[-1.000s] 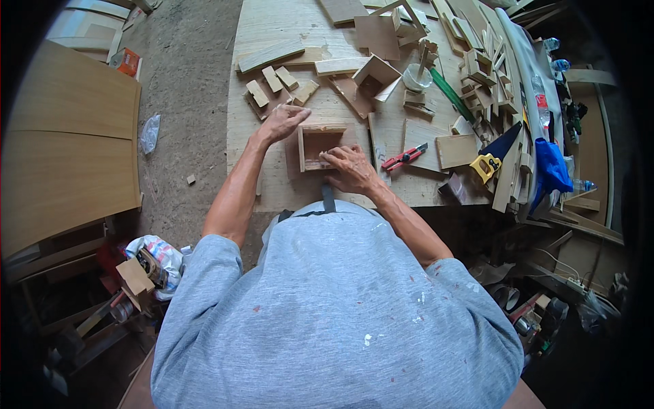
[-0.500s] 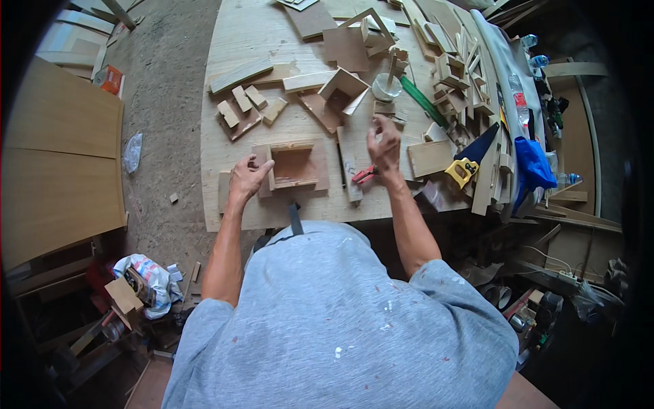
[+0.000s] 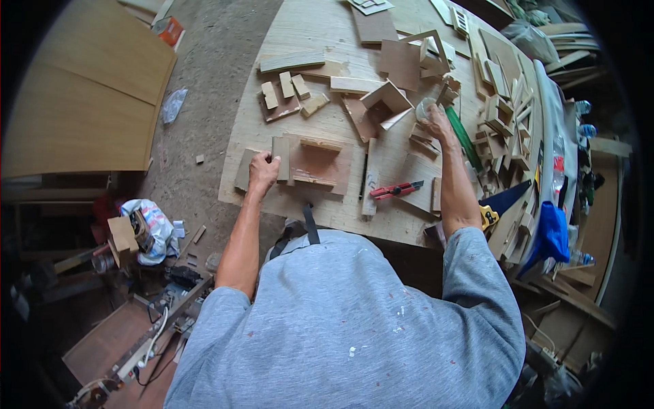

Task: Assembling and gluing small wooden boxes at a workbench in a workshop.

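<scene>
Pinching the narrow wooden board (image 3: 281, 153) at its left edge, my left hand (image 3: 263, 174) has its fingers curled closed, with the two-walled wooden box (image 3: 317, 162) just right on the surface (image 3: 306, 34). My right hand's (image 3: 437, 124) fingers bend at the plastic cup (image 3: 425, 107); from here I cannot tell whether they grip it.
</scene>
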{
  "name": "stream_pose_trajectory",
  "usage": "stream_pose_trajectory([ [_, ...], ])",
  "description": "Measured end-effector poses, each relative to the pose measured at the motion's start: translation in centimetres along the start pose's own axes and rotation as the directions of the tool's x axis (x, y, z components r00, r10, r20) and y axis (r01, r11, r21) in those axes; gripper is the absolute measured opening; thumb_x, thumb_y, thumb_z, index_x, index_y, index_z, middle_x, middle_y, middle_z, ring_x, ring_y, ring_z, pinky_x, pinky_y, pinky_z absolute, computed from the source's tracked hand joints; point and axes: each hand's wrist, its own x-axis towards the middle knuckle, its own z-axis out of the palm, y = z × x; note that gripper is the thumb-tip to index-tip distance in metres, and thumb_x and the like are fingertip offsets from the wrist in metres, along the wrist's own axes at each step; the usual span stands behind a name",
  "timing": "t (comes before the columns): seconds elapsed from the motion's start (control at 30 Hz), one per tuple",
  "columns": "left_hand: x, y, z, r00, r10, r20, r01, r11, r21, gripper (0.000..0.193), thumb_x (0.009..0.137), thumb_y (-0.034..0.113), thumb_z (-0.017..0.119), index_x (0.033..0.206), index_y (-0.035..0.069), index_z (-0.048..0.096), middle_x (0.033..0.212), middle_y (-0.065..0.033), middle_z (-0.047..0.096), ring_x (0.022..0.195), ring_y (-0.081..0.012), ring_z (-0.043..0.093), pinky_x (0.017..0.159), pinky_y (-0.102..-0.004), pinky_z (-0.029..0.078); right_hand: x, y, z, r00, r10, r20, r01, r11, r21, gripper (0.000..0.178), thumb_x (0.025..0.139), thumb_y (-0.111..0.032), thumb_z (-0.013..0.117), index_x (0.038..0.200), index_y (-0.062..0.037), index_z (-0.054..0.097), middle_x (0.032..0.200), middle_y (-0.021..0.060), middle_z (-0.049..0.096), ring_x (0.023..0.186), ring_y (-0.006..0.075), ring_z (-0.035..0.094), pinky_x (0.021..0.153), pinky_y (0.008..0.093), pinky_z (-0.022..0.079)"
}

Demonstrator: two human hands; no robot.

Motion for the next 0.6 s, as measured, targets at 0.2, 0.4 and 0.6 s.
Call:
stream_pose_trajectory([
  [0.2, -0.8, -2.0, -0.3, 1.0, -0.006, -0.02, 0.003, 0.988, -0.156, 0.023, 0.088, 0.02, 0.066, 0.092, -0.003, 0.067, 0.075, -0.0135, 0.066, 0.068, -0.0196, 0.062, 0.067, -0.0357, 0.049, 1.0, 1.2, -0.5, 0.99, -0.118, -0.071, 0.114, 0.992, -0.058, 0.042, 0.076, -0.02, 0.066, 0.114, -0.003, 0.059, 0.111, 0.0238, 0.066, 0.107, 0.0414, 0.062, 0.092, 0.0461, 0.049],
  [0.4, -1.6, -3.4, -0.9, 0.997, -0.048, -0.057, 0.033, 0.969, -0.246, 0.023, 0.09, 0.019, 0.065, 0.097, -0.004, 0.067, 0.079, -0.0093, 0.068, 0.071, -0.0156, 0.06, 0.067, -0.0335, 0.048, 0.6, -1.2, -3.0, 0.99, -0.142, -0.02, 0.138, 0.983, -0.118, 0.039, 0.074, -0.021, 0.069, 0.108, -0.0021, 0.068, 0.099, 0.0208, 0.071, 0.095, 0.036, 0.068, 0.084, 0.0422, 0.054],
  [0.6, -0.7, -4.1, -1.0, 0.999, -0.028, -0.021, 0.019, 0.935, -0.354, 0.022, 0.093, 0.016, 0.063, 0.102, -0.005, 0.066, 0.084, -0.0061, 0.068, 0.075, -0.0119, 0.058, 0.07, -0.0308, 0.048, 0.7, 0.2, -2.8, 0.988, -0.154, 0.0, 0.154, 0.983, -0.1, 0.038, 0.075, -0.019, 0.072, 0.109, -0.0005, 0.067, 0.093, 0.0204, 0.071, 0.092, 0.0336, 0.07, 0.082, 0.0411, 0.054],
])
